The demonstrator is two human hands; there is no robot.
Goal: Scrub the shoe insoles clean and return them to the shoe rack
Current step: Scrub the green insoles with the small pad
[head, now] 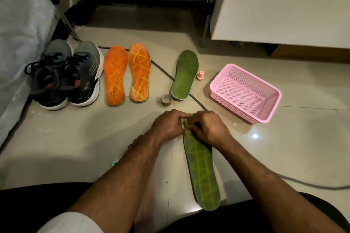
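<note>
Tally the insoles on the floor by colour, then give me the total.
Orange insoles: 2, one beside the other, next to the shoes.
Green insoles: 2, one lying by the pink basket at, one gripped at its far end by the left hand and right hand.
Total: 4

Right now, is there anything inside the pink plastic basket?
No, the pink plastic basket shows only its bare mesh bottom, with nothing lying in it.
</note>
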